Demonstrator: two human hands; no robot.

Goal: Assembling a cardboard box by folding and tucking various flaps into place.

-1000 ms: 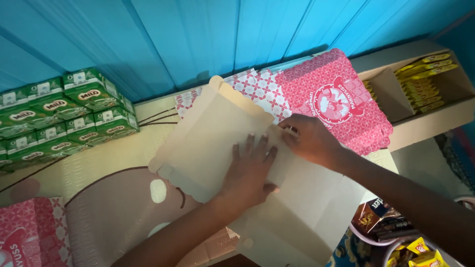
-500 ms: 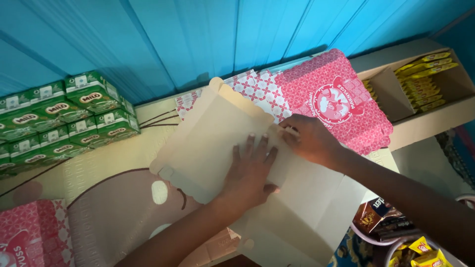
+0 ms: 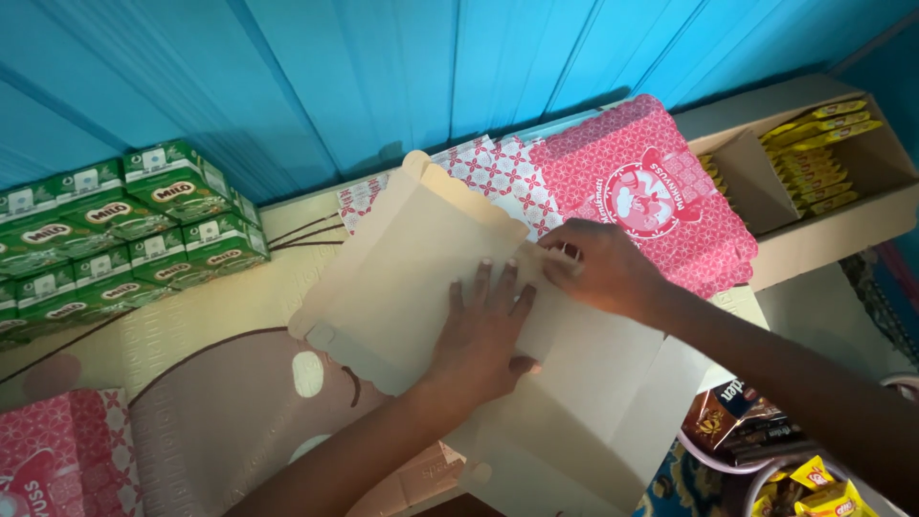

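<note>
A flat, unfolded cardboard box blank (image 3: 402,278), plain beige on the side facing me, lies on a patterned mat. My left hand (image 3: 483,330) presses flat on its middle, fingers spread. My right hand (image 3: 598,268) pinches the upper edge of the blank where a flap meets the red printed side. The red and white patterned panel (image 3: 641,191) of the same kind of box shows beyond my right hand.
Green drink cartons (image 3: 115,230) are stacked at the left against a blue corrugated wall (image 3: 383,77). A cardboard tray with yellow packets (image 3: 814,153) stands at the right. Snack packets (image 3: 756,431) sit in bowls at the lower right. Another red box (image 3: 48,460) lies at the lower left.
</note>
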